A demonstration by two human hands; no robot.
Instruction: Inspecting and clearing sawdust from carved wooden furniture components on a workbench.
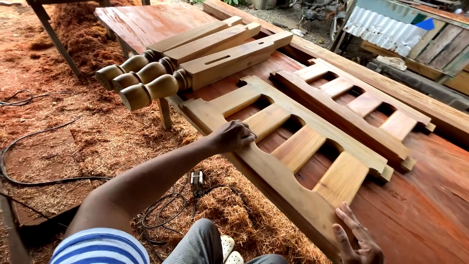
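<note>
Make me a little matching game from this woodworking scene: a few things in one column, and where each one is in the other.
Things:
1. left hand
2. right hand
3. three turned legs
4. second slatted frame

Places:
A. lying side by side at the far end of the red tabletop, round ends past its edge
B. gripping the near rail of the nearer slatted frame
C. beyond the nearer frame, closer to the long beam
D. open, fingers spread at the nearer frame's close end

Pairs: 1-B, 2-D, 3-A, 4-C
</note>
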